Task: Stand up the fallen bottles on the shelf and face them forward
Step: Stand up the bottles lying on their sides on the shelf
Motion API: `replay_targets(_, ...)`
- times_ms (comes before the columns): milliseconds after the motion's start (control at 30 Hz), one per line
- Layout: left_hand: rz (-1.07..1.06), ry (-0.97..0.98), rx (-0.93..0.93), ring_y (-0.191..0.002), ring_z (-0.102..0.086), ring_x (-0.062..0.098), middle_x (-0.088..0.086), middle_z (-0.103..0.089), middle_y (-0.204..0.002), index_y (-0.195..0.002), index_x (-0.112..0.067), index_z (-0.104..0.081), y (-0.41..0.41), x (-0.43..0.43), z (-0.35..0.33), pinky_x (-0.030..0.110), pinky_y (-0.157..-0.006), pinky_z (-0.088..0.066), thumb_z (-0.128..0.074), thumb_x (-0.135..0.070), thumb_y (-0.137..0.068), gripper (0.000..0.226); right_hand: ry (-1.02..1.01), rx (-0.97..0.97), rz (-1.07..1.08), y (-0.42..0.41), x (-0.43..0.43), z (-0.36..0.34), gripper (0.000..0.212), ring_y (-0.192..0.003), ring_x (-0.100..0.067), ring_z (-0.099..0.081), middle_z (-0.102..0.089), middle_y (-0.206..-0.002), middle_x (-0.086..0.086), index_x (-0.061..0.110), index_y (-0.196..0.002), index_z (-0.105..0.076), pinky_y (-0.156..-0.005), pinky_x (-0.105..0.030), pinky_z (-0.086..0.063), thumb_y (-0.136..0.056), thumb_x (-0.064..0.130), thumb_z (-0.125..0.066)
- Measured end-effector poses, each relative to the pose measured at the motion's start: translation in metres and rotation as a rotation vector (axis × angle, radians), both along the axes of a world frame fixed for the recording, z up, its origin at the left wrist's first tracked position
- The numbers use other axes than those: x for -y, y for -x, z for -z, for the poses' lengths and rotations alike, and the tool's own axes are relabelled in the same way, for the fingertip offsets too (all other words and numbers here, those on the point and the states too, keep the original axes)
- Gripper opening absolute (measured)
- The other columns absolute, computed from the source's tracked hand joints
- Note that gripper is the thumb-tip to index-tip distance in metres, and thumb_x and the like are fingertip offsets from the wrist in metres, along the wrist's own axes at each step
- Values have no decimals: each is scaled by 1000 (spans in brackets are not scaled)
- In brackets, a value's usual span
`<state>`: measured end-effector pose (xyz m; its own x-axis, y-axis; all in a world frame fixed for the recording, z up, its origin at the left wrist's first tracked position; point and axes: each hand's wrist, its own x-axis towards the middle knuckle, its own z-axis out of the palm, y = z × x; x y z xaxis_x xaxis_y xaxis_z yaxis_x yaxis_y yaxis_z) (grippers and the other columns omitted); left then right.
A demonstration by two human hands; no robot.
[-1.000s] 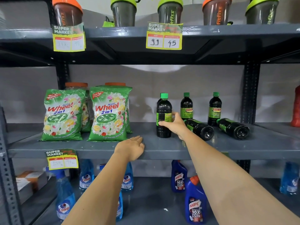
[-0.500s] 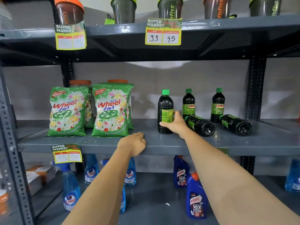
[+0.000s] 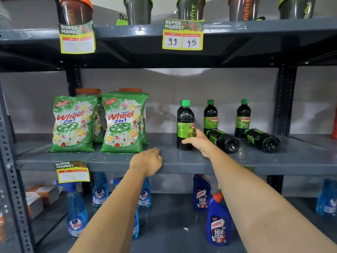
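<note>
Dark bottles with green caps and green labels stand on the grey middle shelf (image 3: 113, 162). My right hand (image 3: 199, 142) grips the front upright bottle (image 3: 185, 123) low on its body; its label faces partly left. Another bottle hides right behind it. Two more upright bottles (image 3: 210, 115) (image 3: 243, 115) stand further back with labels forward. Two fallen bottles (image 3: 225, 140) (image 3: 263, 139) lie on their sides, bases toward me, to the right of my hand. My left hand (image 3: 147, 160) rests flat, palm down, on the shelf's front edge.
Two green detergent bags (image 3: 73, 125) (image 3: 123, 125) stand at the shelf's left, jars behind them. Shaker cups line the top shelf (image 3: 255, 28). Blue spray bottles (image 3: 76, 210) and blue cleaner bottles (image 3: 218, 221) stand on the lower shelf. Yellow price tags (image 3: 183, 36) hang from the shelf edges.
My right hand has turned the upright front bottle, so more of its label shows. The camera has moved closer and tilted slightly down. My left hand stays on the shelf edge.
</note>
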<state>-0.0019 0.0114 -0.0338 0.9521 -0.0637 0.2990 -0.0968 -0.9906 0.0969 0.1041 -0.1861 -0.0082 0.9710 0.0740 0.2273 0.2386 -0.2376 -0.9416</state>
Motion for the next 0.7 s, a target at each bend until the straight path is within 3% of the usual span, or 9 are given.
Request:
replay_targets(67, 4, -2, 3, -144, -27, 18, 2, -25, -159, -148, -15, -34, 0, 0, 0, 31, -113, -23, -23, -29, -102, 49, 19, -16, -9, -3, 2, -2, 70, -117, -21, -60, -65, -124, -3, 13, -135, -52, -90, -29, -43, -73, 4, -83)
replay_targets(233, 6, -2, 8, -143, -28, 19, 2, -25, -159, -148, -14, -35, -1, -1, 2, 31, -113, -23, -24, -28, -102, 49, 101, 30, 105, 7, 1, -3, 74, -105, -17, -55, -57, -115, 1, 16, -122, -48, -87, -29, -44, -64, 21, -93)
replay_targets(333, 9, -4, 11, -143, -28, 19, 3, -26, -159, -147, -13, -36, -2, -1, 2, 31, -113, -23, -24, -28, -102, 48, 141, 55, 123, 11, -1, -4, 85, -110, -17, -52, -51, -117, 3, 15, -130, -45, -87, -29, -42, -62, 28, -94)
replay_targets(400, 11, -2, 11, -144, -27, 19, 2, -25, -159, -147, -14, -35, -2, -1, 2, 31, -113, -23, -24, -27, -102, 49, 85, 33, 44, 11, 0, -7, 84, -111, -16, -53, -54, -124, 4, 14, -138, -44, -88, -28, -41, -68, 19, -90)
replay_targets(500, 13, -7, 16, -143, -28, 19, 3, -25, -159, -147, -13, -36, -3, -2, 3, 31, -113, -24, -24, -27, -102, 48, 71, 22, -11, 10, 3, -7, 68, -103, -16, -58, -64, -127, -3, 12, -131, -55, -86, -27, -42, -71, 7, -87)
replay_targets(700, 8, -3, 22, -143, -28, 19, 1, -25, -159, -147, -15, -36, -3, -1, 3, 32, -113, -25, -24, -28, -102, 49, 151, 92, 166, 11, 0, 0, 77, -101, -16, -53, -56, -113, 3, 19, -115, -45, -86, -31, -46, -58, 30, -95)
